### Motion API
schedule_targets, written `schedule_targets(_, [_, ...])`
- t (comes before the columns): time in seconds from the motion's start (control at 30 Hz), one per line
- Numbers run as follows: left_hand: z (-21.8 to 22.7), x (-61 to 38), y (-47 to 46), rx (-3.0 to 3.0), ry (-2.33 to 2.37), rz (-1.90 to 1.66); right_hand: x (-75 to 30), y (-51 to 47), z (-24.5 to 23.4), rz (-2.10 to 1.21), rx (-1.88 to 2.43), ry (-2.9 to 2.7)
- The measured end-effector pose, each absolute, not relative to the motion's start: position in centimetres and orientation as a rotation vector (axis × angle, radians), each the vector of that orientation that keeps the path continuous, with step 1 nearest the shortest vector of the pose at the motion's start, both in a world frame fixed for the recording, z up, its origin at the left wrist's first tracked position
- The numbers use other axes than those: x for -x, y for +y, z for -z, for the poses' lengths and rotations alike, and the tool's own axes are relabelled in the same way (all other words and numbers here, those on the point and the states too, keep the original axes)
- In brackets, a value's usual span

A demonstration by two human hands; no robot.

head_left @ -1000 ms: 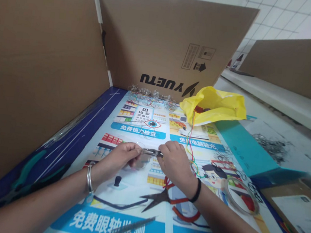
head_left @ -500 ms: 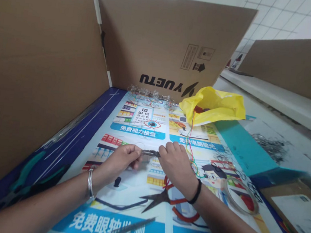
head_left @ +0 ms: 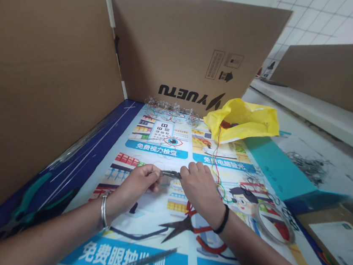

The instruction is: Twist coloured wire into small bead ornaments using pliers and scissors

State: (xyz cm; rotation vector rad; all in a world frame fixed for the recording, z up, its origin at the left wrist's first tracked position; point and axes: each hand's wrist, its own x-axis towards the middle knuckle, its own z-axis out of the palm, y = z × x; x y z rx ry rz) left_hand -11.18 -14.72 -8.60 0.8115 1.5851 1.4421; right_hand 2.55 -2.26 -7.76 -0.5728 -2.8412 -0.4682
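Note:
My right hand (head_left: pixel 200 184) is wrapped round the handles of a pair of needle-nose pliers (head_left: pixel 171 174), whose dark jaws point left. My left hand (head_left: pixel 142 181) pinches at the tips of the jaws, thumb against forefinger. A faint loop of thin wire (head_left: pixel 159 164) shows just above these fingers; the part inside the pinch is hidden. Below the right hand lie red-handled scissors (head_left: pixel 181 226) with their blades apart. Red, yellow and green threads (head_left: pixel 214 158) run from a yellow bag (head_left: pixel 244 123) down to behind the right hand.
Tangled wire (head_left: pixel 175 109) lies along the back cardboard wall (head_left: pixel 186 44). Teal-handled pliers (head_left: pixel 28 205) rest at the left. A roll of clear tape (head_left: pixel 257 220) is right of my right forearm. Thin dark rods (head_left: pixel 149 260) lie in front. A cardboard box (head_left: pixel 336 240) stands at the right edge.
Almost nothing differs. Both hands hold the same place with the pliers between them, and the view has shifted very slightly.

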Motion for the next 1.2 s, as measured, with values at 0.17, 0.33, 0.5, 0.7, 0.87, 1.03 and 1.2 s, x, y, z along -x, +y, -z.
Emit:
schedule_targets(0.17, [8.3,11.2,-14.8,-0.787,1.551,-1.430,-2.5,-2.2,7.8,0.453,0.563,-2.865])
schedule_targets(0.33, [8.3,11.2,-14.9,-0.767,1.515,-1.445,-2.5,-2.2,7.9,0.441,0.562,-2.865])
schedule_targets(0.5, [8.1,11.2,-14.9,-0.757,1.499,-1.444,-2.5,-2.3,8.0,0.429,0.569,-2.878])
schedule_targets(0.7, [8.2,11.3,-14.9,-0.755,1.462,-1.428,-2.6,-2.4,7.9,0.384,0.591,-2.902])
schedule_targets(0.87, [8.3,11.7,-14.9,-0.770,1.398,-1.413,-2.6,-2.1,7.5,0.368,0.571,-2.914])
schedule_targets(1.03, [8.1,12.0,-15.0,-0.782,1.416,-1.360,-2.6,-2.0,7.3,0.399,0.547,-2.901])
schedule_targets(1.2, [8.1,12.3,-15.1,-0.792,1.376,-1.328,-2.6,-1.9,7.6,0.412,0.533,-2.900])
